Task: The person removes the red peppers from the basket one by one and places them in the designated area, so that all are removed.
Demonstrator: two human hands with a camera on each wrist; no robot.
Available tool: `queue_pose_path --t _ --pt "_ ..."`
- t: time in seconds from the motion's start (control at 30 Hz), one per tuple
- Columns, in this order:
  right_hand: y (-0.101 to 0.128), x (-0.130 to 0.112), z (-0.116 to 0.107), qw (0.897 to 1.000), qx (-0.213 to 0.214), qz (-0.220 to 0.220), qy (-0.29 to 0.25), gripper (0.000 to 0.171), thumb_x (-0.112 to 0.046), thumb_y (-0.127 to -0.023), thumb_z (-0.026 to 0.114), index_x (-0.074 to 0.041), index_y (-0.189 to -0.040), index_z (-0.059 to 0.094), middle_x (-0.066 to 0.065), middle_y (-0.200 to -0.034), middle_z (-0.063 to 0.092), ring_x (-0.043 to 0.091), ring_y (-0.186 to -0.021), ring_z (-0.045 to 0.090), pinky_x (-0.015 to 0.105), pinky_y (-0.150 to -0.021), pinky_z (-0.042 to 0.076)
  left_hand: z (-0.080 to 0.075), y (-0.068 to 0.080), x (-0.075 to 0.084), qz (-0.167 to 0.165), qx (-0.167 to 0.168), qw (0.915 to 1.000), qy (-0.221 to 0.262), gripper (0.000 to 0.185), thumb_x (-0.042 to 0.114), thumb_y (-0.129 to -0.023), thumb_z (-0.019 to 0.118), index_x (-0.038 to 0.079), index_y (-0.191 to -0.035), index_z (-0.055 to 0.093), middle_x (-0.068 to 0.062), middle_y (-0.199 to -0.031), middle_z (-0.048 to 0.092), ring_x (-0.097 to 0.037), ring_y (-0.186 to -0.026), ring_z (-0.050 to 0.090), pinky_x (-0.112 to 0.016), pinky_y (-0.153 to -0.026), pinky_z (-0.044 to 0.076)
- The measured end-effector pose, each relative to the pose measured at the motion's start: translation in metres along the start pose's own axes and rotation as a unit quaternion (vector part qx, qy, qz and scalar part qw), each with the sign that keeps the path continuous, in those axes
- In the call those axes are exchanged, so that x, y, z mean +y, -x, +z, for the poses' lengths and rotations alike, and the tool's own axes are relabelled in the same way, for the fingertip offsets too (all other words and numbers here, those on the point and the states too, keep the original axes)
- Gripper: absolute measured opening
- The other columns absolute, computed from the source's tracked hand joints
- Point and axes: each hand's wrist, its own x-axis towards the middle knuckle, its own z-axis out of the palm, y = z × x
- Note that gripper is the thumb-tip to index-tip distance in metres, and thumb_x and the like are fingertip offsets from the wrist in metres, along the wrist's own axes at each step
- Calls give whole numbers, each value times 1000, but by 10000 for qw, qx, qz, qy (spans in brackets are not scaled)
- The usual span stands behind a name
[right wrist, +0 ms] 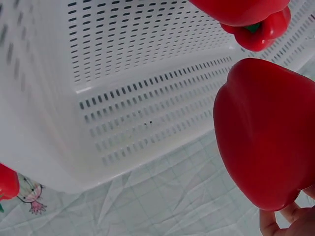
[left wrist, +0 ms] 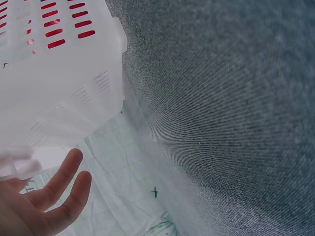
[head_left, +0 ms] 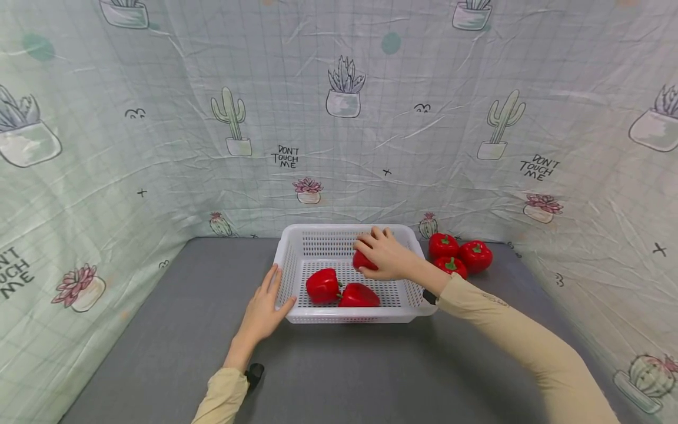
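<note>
My right hand (head_left: 389,257) holds a red bell pepper (head_left: 364,261) over the right half of a white perforated plastic basket (head_left: 349,316). In the right wrist view this pepper (right wrist: 266,132) looms large, fingertips showing at its lower end. Two more red bell peppers, one on the left (head_left: 322,286) and one at the front (head_left: 360,296), lie on the basket floor close together. At the basket's left side, my left hand (head_left: 265,306) rests with fingers extended along the rim and the thumb by the front corner. The left wrist view shows those fingers (left wrist: 66,189) beside the outer wall.
Right of the basket, three red bell peppers (head_left: 475,257) with green stems sit clustered on the grey tabletop (head_left: 360,371). A cloth printed with cacti (head_left: 344,176) hangs behind and along both sides of the table.
</note>
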Motion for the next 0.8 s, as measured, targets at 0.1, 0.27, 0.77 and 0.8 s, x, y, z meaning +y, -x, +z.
queue_pose_path --t 0.1,0.27,0.77,0.8 --pt "7 0 -3 10000 47 1 -7 43 -35 -77 63 -14 -113 52 9 -117 53 23 -99 43 41 -79 38 0 0 0 8 0 10000 2 72 38 -83 55 3 -140 26 -12 -147 23 -44 -113 45 -58 -86 38" --pt "19 1 -7 9996 195 67 -198 44 -34 -75 66 -14 -112 54 11 -124 49 26 -103 42 44 -83 38 1 0 0 18 7 10000 2 72 37 -83 55 3 -140 26 -12 -147 23 -43 -115 44 -59 -87 37" --pt "65 10 -5 9940 922 518 -288 47 -32 -69 72 -14 -110 57 11 -110 50 25 -94 43 40 -72 36 3 -1 -2 80 29 10000 -11 73 37 -83 56 2 -140 26 -13 -146 23 -43 -119 41 -59 -90 35" --pt "68 11 -4 9932 975 552 -329 48 -32 -69 73 -14 -110 57 11 -110 50 25 -94 42 40 -72 35 3 -1 -2 80 39 10000 -8 72 37 -83 56 2 -140 26 -13 -146 23 -43 -119 41 -59 -90 35"
